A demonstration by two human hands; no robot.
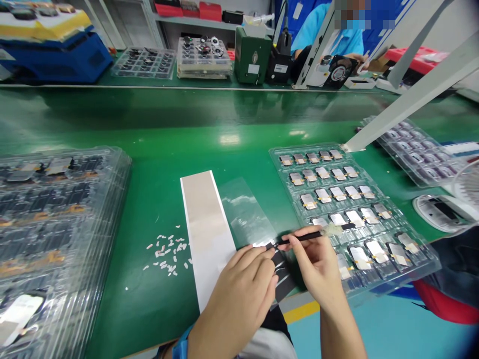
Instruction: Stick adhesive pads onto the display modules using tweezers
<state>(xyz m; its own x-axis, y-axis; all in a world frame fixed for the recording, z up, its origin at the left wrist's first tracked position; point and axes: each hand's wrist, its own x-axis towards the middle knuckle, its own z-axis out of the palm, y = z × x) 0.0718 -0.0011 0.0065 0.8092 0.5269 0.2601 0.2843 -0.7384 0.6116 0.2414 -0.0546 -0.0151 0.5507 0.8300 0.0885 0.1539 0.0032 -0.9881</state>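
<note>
My right hand [318, 259] pinches black tweezers [305, 237] with a pale yellowish wrap near their back end. Their tip points left and meets a small dark piece by the fingertips of my left hand [247, 284]. Fingers bent and close together, my left hand grips a black sheet [284, 281] with thin pale lines across it; much of the sheet is hidden. Beneath and beyond the left hand lie a clear film [249, 212] and a long white-edged beige sheet [205, 214]. Small white scraps [172, 252] are scattered left of it.
To the right, a clear tray [295, 189] holds several rows of small silver-faced parts, beneath a white slanted post [404, 97]. Stacked clear trays [108, 209] fill the left. A fan [434, 212] lies far right. Across the bench, a person in blue [314, 27] works.
</note>
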